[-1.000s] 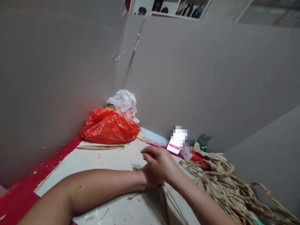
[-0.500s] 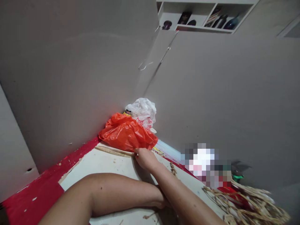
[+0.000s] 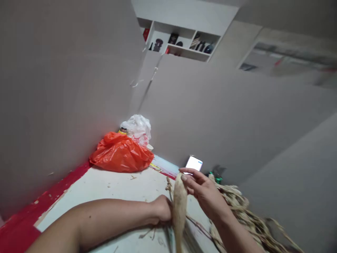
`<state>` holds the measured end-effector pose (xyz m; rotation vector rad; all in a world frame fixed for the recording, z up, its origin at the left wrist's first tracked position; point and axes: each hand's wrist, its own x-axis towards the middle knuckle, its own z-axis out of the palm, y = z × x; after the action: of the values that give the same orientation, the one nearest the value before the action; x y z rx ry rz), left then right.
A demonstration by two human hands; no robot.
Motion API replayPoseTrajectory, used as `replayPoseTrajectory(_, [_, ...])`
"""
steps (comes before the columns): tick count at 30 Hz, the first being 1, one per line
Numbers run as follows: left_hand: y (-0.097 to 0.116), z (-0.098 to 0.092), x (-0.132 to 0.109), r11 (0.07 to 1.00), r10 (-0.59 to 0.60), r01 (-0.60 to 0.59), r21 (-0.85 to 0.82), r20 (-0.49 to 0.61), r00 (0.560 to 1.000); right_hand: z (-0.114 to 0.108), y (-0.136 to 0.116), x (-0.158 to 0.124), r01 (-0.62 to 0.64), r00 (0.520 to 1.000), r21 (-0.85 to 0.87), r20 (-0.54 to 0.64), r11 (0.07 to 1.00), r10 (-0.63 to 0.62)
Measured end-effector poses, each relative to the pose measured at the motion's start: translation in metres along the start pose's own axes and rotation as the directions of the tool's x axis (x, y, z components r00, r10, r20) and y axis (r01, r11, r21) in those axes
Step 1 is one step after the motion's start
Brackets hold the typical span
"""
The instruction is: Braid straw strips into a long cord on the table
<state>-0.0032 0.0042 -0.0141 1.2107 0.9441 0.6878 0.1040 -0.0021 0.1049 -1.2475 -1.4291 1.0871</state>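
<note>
A long, pale tan dried leaf strip (image 3: 180, 202) stands upright in front of me, its rounded tip at the top. My right hand (image 3: 201, 188) pinches that tip between thumb and fingers. Behind the strip's middle, my left hand (image 3: 162, 209) is closed low over the white board (image 3: 126, 188), its fingers mostly hidden. A thin braided straw cord (image 3: 169, 184) comes out above this fist, and a strand runs off to its right. The left hand appears to grip the cord.
An orange plastic bag (image 3: 122, 154) sits in the corner against the wall, with a white plastic bag (image 3: 138, 128) behind it. A lit phone (image 3: 194, 163) leans beyond my right hand. Coiled straw rope (image 3: 242, 211) piles up at the right. Straw scraps (image 3: 133, 177) litter the board.
My right hand has come back from beside the orange bag, lifting the leaf strip that lay there. It is now upright near my left hand. The view has swung right.
</note>
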Motion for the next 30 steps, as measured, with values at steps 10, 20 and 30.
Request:
replayPoseTrajectory(10, [0.006,0.002,-0.006,0.992,-0.105,0.104,0.074,0.006,0.994,-0.019,0.064,-0.084,-0.334,0.939,0.103,-0.045,0.937,0.340])
replayPoseTrajectory(20, [0.005,0.008,-0.008,0.995,-0.098,0.101,0.026,-0.085,0.992,0.012,0.098,-0.080,-0.210,0.967,-0.013,-0.152,0.978,0.205])
replayPoseTrajectory(30, [-0.001,0.011,-0.007,0.998,-0.065,0.060,-0.035,-0.150,0.987,0.021,0.104,-0.080,-0.184,0.963,0.005,-0.199,0.983,0.181])
